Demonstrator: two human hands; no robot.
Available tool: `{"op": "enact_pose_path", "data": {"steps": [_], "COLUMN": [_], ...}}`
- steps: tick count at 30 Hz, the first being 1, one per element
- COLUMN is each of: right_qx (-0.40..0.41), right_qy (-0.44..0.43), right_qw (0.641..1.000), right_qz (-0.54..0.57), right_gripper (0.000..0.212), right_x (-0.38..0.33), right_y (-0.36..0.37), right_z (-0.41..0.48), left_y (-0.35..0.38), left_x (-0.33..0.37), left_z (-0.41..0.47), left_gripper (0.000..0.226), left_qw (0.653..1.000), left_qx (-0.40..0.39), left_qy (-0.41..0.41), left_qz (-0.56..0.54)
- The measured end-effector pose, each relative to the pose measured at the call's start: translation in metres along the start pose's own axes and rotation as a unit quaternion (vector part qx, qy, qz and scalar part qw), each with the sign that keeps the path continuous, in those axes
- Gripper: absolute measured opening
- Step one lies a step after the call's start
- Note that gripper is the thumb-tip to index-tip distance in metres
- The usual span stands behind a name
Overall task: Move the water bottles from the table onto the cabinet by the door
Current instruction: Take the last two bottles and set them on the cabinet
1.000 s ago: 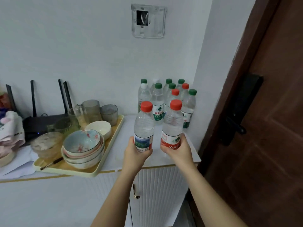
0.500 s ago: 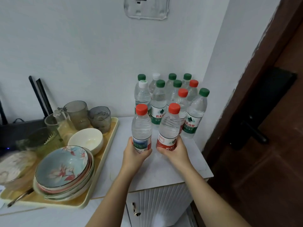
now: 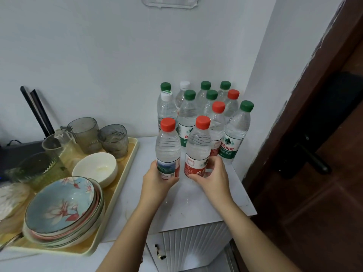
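Note:
Two red-capped water bottles stand upright on the white cabinet top (image 3: pixel 198 209). My left hand (image 3: pixel 157 179) grips the base of the left red-capped bottle (image 3: pixel 168 146). My right hand (image 3: pixel 213 175) wraps the base of the right red-capped bottle (image 3: pixel 198 148), fingers loosely curled around it. Directly behind them, in the corner by the wall, stands a cluster of several bottles (image 3: pixel 206 110) with green, red and white caps. The cabinet sits next to a dark brown door (image 3: pixel 318 154).
A yellow tray (image 3: pixel 125 173) on the left carries stacked patterned bowls (image 3: pixel 62 211), a white bowl (image 3: pixel 95 168) and several glass cups (image 3: pixel 84 134). A black router (image 3: pixel 19 152) with antennas sits behind it. The door handle (image 3: pixel 312 158) juts out at the right.
Both hands have carried the two red-capped bottles forward and down onto the cabinet top, just in front of the cluster. The view has moved closer and tilted down.

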State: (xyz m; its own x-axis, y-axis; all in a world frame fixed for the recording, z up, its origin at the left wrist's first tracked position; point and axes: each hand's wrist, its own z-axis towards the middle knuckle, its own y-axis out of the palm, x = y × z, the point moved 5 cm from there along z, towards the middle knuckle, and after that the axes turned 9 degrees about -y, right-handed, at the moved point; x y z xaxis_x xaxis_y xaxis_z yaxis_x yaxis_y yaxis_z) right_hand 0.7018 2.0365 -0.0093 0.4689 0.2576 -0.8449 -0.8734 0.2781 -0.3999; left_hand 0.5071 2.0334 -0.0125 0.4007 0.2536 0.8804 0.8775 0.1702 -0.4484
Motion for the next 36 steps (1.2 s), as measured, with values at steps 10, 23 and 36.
{"op": "enact_pose_path", "data": {"steps": [10, 23, 36], "right_qx": [0.021, 0.106, 0.212], "right_qy": [-0.017, -0.041, 0.044], "right_qw": [0.997, 0.992, 0.976], "right_qz": [-0.073, -0.053, 0.009], "right_gripper": [0.041, 0.034, 0.137], "right_x": [0.007, 0.006, 0.038], "right_y": [0.008, -0.001, -0.015], "right_z": [0.030, 0.031, 0.049], "left_y": [0.014, 0.012, 0.030], "left_x": [0.023, 0.026, 0.031], "left_z": [0.031, 0.040, 0.045], "left_gripper": [0.055, 0.069, 0.106], "left_qw": [0.999, 0.996, 0.981], "left_qx": [0.012, -0.003, 0.015], "left_qy": [0.027, 0.058, 0.059], "left_qz": [-0.037, -0.073, -0.187]}}
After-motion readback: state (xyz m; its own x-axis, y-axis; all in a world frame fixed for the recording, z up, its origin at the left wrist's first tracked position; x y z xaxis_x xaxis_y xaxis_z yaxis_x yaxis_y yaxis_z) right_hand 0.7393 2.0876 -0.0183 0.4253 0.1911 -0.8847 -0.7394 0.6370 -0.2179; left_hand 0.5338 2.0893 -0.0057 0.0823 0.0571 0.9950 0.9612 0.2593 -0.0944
